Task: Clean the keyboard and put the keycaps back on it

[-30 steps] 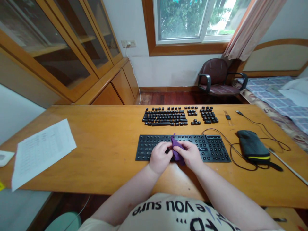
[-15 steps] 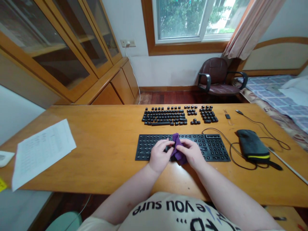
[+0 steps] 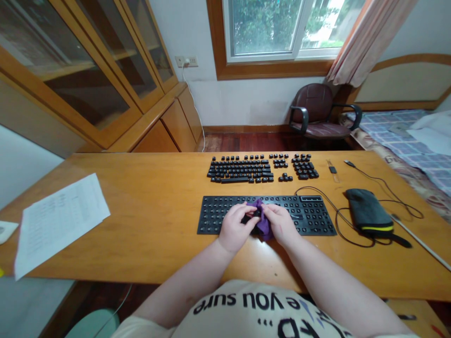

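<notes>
A black keyboard base (image 3: pixel 214 215) with its keycaps off lies flat on the desk in front of me. Over its middle, my right hand (image 3: pixel 279 221) pinches a bunched purple cloth (image 3: pixel 265 227). My left hand (image 3: pixel 235 225) is beside it, thumb and fingertips closed close together against the cloth. Something small and dark shows between the left fingertips, but I cannot tell whether it is a loose piece or the base behind. Beyond the base, the black keycaps (image 3: pixel 239 169) are laid out in keyboard order.
On the wooden desk (image 3: pixel 151 216) lie papers (image 3: pixel 61 225) at the left. To the right are a dark grey pouch (image 3: pixel 368 211) with a yellow stripe, the looping cable (image 3: pixel 338 220) and a small black-and-clear tool (image 3: pixel 332 169). An office chair (image 3: pixel 315 110) stands behind.
The purple cloth has shifted and folded between my fingers, its upper end now spreading toward the left fingertips. Both hands stay over the middle of the keyboard base.
</notes>
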A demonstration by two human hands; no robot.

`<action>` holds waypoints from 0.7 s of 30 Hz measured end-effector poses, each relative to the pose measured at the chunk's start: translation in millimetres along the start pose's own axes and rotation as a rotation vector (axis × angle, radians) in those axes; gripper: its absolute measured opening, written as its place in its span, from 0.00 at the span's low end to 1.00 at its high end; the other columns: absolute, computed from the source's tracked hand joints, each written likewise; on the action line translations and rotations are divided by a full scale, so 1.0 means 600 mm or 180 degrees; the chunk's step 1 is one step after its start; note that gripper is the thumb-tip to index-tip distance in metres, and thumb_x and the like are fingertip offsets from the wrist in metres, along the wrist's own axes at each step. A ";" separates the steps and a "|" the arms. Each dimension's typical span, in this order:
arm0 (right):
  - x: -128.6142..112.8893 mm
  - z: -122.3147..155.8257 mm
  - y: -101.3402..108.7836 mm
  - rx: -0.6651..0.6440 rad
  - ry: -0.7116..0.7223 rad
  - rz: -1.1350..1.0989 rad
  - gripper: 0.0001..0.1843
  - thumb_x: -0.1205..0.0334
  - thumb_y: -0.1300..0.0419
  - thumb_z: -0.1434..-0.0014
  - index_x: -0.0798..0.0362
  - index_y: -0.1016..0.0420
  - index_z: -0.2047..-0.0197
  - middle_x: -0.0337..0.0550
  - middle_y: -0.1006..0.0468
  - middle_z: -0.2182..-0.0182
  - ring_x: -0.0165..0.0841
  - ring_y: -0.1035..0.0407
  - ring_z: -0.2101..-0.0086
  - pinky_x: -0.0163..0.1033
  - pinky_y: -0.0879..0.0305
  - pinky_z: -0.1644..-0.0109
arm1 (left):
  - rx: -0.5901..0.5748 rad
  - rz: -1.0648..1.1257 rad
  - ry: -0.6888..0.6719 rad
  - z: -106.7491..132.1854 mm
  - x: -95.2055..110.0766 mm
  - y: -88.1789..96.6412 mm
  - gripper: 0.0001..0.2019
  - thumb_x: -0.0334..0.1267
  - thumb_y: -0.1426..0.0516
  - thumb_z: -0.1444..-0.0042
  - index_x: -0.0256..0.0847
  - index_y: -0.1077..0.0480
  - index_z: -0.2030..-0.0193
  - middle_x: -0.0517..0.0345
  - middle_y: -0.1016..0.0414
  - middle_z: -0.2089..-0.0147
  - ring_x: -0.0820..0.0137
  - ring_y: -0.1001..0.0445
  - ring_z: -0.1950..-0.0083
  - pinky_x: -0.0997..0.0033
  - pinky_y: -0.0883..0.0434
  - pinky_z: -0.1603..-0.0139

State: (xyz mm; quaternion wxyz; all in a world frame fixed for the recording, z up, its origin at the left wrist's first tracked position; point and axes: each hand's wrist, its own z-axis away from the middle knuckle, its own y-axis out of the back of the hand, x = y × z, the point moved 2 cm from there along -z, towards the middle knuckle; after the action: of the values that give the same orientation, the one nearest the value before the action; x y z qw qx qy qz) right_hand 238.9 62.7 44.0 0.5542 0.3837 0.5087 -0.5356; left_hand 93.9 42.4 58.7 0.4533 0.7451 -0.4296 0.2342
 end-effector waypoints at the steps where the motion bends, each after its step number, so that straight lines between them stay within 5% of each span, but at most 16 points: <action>1: -0.002 0.002 0.000 -0.0010 0.0080 0.0202 0.18 0.47 0.38 0.51 0.55 0.25 0.74 0.38 0.27 0.81 0.28 0.37 0.79 0.33 0.40 0.75 | -0.0009 -0.0040 -0.0059 0.000 -0.002 0.000 0.07 0.32 0.40 0.50 0.42 0.27 0.62 0.55 0.24 0.64 0.65 0.26 0.54 0.62 0.28 0.49; 5: -0.014 0.005 0.000 -0.0127 0.0317 0.1075 0.16 0.51 0.35 0.53 0.55 0.21 0.67 0.41 0.23 0.74 0.32 0.32 0.73 0.36 0.37 0.69 | -0.0131 -0.0146 -0.0168 0.000 -0.009 0.000 0.08 0.30 0.41 0.50 0.41 0.28 0.61 0.54 0.24 0.61 0.64 0.27 0.52 0.61 0.29 0.48; 10: -0.025 -0.006 0.015 -0.0427 0.0380 0.1431 0.16 0.51 0.42 0.46 0.55 0.22 0.73 0.41 0.23 0.77 0.32 0.32 0.74 0.35 0.38 0.69 | -0.0513 0.0223 0.0468 -0.004 -0.016 -0.009 0.07 0.30 0.39 0.53 0.41 0.27 0.65 0.59 0.26 0.67 0.70 0.26 0.63 0.66 0.27 0.56; 15: -0.023 -0.007 0.024 -0.0688 0.0149 0.0633 0.20 0.46 0.44 0.45 0.55 0.24 0.74 0.40 0.24 0.79 0.29 0.34 0.78 0.34 0.38 0.73 | -0.0372 0.0978 0.0849 -0.004 -0.027 -0.017 0.11 0.32 0.35 0.58 0.39 0.27 0.65 0.58 0.27 0.66 0.72 0.28 0.66 0.70 0.27 0.62; 21: -0.011 -0.004 0.016 -0.0762 -0.0014 0.0177 0.15 0.53 0.32 0.57 0.55 0.22 0.69 0.39 0.23 0.76 0.29 0.32 0.76 0.34 0.36 0.70 | -0.0215 0.0660 0.0490 -0.008 -0.020 -0.002 0.08 0.31 0.36 0.58 0.39 0.29 0.69 0.60 0.29 0.69 0.72 0.29 0.68 0.71 0.29 0.63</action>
State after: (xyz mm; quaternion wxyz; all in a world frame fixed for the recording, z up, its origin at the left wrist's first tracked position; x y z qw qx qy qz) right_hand 248.7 67.8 48.9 0.6118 0.3275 0.5569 -0.4563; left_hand 88.8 52.1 51.5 0.4830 0.6609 -0.4759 0.3216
